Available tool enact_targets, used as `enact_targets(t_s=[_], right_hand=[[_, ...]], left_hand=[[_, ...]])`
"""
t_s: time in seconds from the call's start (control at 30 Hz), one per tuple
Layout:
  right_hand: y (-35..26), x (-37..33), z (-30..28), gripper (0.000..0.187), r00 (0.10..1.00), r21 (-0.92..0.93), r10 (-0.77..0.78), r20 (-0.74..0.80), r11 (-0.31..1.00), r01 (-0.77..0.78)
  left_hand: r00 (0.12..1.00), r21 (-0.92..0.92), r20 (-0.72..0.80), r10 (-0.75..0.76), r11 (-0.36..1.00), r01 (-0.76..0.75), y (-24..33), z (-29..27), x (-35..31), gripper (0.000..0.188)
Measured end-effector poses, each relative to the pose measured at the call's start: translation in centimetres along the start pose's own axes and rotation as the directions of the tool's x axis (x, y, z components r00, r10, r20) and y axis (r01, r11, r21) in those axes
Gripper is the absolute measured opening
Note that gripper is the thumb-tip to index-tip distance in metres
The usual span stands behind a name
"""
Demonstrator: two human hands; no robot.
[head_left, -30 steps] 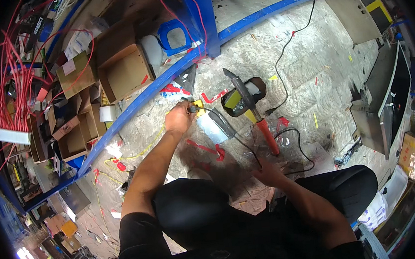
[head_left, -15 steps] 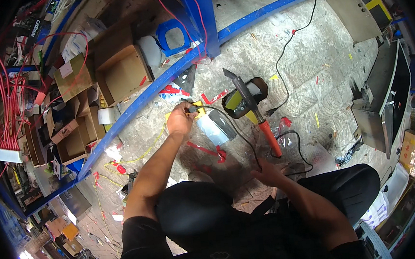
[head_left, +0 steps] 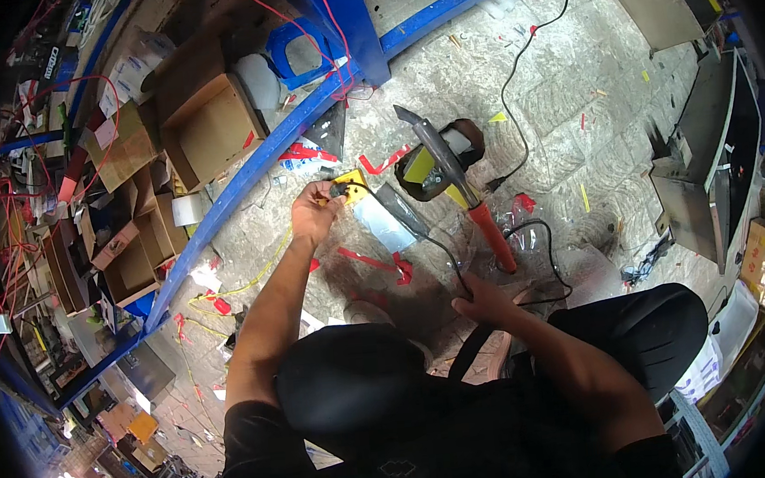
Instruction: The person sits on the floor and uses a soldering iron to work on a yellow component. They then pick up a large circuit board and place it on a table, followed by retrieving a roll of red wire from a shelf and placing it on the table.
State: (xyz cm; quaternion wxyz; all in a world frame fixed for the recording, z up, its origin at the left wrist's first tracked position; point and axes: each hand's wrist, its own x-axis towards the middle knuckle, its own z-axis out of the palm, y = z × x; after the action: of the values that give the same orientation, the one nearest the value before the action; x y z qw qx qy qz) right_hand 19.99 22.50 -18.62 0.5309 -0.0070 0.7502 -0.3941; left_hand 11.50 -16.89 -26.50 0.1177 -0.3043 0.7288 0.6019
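My left hand (head_left: 316,212) is closed on a black plug (head_left: 338,189) beside a yellow power socket (head_left: 355,182) on the floor. Whether the prongs sit in the socket cannot be made out. From the plug a black cord (head_left: 441,246) runs across to my right hand (head_left: 486,302), whose fingers are wrapped round it. The cord loops on to the orange handle of a long tool (head_left: 492,237) with a dark barrel and a flattened, angled tip. Its barrel rests across a dark, open-topped holder (head_left: 415,175). A silver-grey flat piece (head_left: 383,224) lies between the socket and the tool.
A blue metal beam (head_left: 242,169) crosses the floor, with open cardboard boxes (head_left: 213,144) behind it. Red tape scraps (head_left: 375,262) and a yellow cord (head_left: 241,292) litter the ground. Another black cable (head_left: 509,94) trails at the right. Dark panels (head_left: 700,169) stand at far right.
The view has shifted slightly. My left hand has turned at the socket, so the plug and the yellow socket show more plainly. My right hand stays on the cord.
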Motion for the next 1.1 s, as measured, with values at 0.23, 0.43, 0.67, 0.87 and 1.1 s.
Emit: enact_targets(t_s=[0.23,0.43,0.67,0.87,1.1], right_hand=[[0.7,0.4,0.7,0.045,0.985,0.026,-0.159,-0.061,0.987,0.161],[0.5,1.0,0.6,0.046,0.991,0.009,-0.128,-0.040,0.992,0.129],[-1.4,0.4,-0.5,0.046,0.999,0.110,-0.019,-0.031,0.994,0.023],[1.0,2.1,0.6,0.034,0.994,0.167,-0.042,-0.099,0.984,0.059],[-0.5,2.9,0.2,0.033,0.996,0.182,0.026,-0.085,0.983,-0.010]], left_hand=[[0.999,-0.094,0.031,0.042,0.995,-0.039,-0.1,-0.2,-0.3,0.028],[0.998,-0.013,0.040,0.038,0.999,-0.038,0.2,0.2,0.3,0.031],[0.995,0.278,-0.016,0.096,0.957,-0.088,0.1,0.3,0.5,0.034],[0.995,0.519,-0.030,0.093,0.852,-0.064,1.5,0.5,0.2,0.036],[0.992,0.855,0.054,0.111,0.508,-0.103,7.1,3.0,-0.8,0.038]])
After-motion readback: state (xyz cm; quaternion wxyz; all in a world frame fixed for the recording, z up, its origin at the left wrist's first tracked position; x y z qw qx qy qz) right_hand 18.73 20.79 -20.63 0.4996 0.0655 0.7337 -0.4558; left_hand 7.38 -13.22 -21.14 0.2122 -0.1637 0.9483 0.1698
